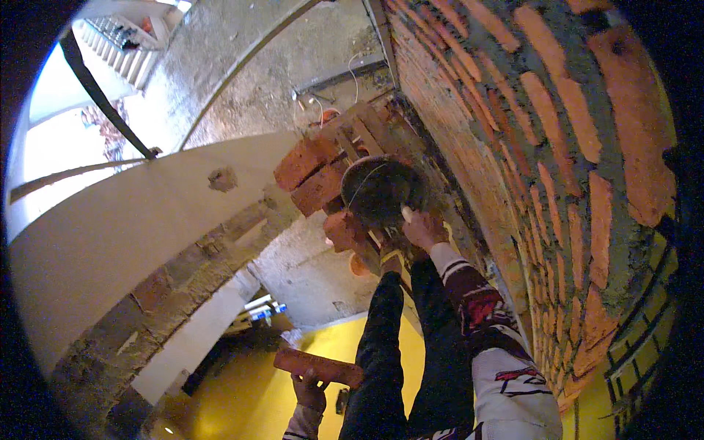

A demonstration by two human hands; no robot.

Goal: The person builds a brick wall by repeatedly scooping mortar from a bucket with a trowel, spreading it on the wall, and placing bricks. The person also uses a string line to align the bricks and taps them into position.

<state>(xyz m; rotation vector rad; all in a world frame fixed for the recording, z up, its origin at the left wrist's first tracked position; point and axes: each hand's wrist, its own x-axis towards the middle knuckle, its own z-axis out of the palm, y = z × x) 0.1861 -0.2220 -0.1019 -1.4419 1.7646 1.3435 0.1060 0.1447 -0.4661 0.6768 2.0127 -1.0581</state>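
My left hand (309,392) is closed around a reddish-orange brick (317,367), held low and left of my legs. Farther ahead, my right hand (425,229) is closed at the near right edge of a round dark pan (381,189) with dark grey stuff inside. A small pale tip shows at the thumb side of that hand; what the fingers grip is hidden. Several loose bricks (317,187) lie stacked against the pan's left side. On the right rises a brick wall (546,139) with rough grey mortar in its joints.
My dark-trousered legs (381,345) stand between the wall and a curved pale wall (169,198) with a broken brick edge. Planks (367,132) lie beside the pan. A yellow surface (257,396) shows far below, and a dusty concrete floor (293,66) lies beyond.
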